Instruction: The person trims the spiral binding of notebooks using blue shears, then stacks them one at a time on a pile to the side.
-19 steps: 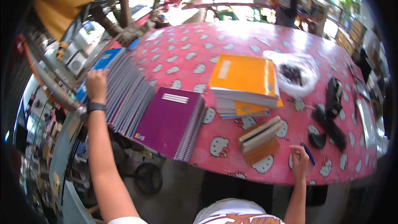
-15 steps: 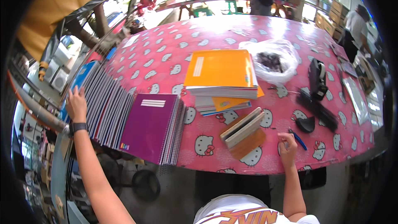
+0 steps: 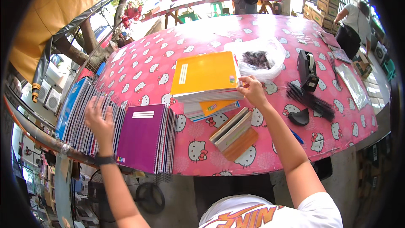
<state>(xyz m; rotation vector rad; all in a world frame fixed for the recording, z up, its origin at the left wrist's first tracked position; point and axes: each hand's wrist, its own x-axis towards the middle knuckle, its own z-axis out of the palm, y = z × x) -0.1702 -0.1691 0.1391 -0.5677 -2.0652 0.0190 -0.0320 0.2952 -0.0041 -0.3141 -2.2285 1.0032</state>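
Orange notebook (image 3: 206,74): top of a stack of notebooks near the middle of the surface (image 3: 160,59), which is pink with a white cat-face pattern. Cover plain orange with white bars near its left edge; a small coloured label at the right edge. Lower notebooks in the stack show only as edges, one orange corner sticking out.

Right hand (image 3: 252,90): fingers pinching the stack's right edge.

Left hand (image 3: 99,120): open, fingers spread, resting on a row of spiral notebooks (image 3: 80,114) overlapped like tiles at the left edge; their covers mostly hidden.

Purple notebook (image 3: 141,137): topmost of the row, just beside the left hand.

Clear bag (image 3: 259,59): behind the right hand; dark contents hard to make out.
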